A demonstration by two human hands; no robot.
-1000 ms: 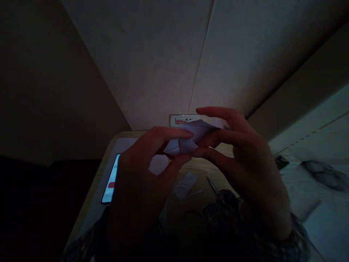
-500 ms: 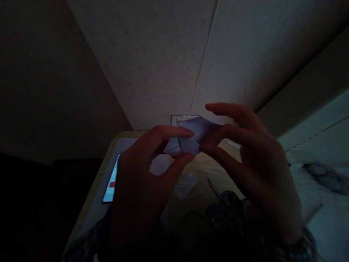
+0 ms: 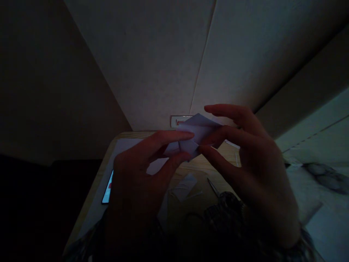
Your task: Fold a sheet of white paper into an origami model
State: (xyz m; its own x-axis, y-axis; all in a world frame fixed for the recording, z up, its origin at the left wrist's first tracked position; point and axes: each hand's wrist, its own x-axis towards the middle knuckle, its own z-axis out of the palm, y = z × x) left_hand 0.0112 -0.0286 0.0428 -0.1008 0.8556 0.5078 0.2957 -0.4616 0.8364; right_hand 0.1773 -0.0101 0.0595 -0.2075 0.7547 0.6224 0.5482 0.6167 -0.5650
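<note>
In the head view, I see the left hand point(image 3: 139, 171) pinching a folded paper point(image 3: 197, 127) above the table point(image 3: 205, 165); the right hand point(image 3: 259, 167) pinches its flap. I note a lit phone point(image 3: 107, 193) partly hidden by the left hand.

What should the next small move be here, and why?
Probably the right hand should pinch along the near edge of the folded white paper to sharpen it: its thumb and a finger are at that edge, the left hand grips the paper's other side, and the layers look slightly spread.
</note>
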